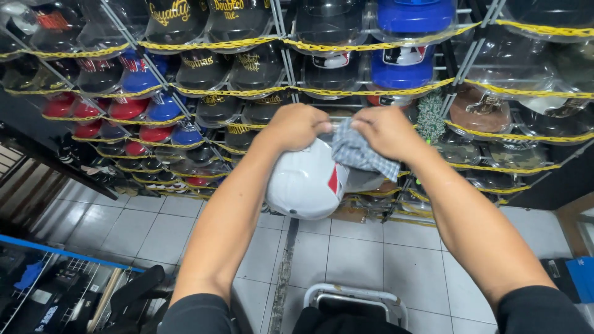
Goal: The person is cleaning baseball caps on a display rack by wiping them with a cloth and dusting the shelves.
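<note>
A white cap (306, 182) with a small red patch hangs in front of me, its crown pointing down and toward me. My left hand (296, 127) grips the cap's upper edge with closed fingers. My right hand (387, 131) is closed on a grey checked cloth (360, 154) that drapes over the cap's right side and touches it. Both arms reach forward from black sleeves. The cap's brim is hidden behind my hands.
A wire wall rack (281, 46) holds rows of caps in clear plastic covers, edged with yellow chains: black ones, red ones (127, 110), blue ones (403, 65). Grey floor tiles (346, 253) lie below. A metal stool frame (356, 295) stands under me. A low shelf (43, 291) sits at the left.
</note>
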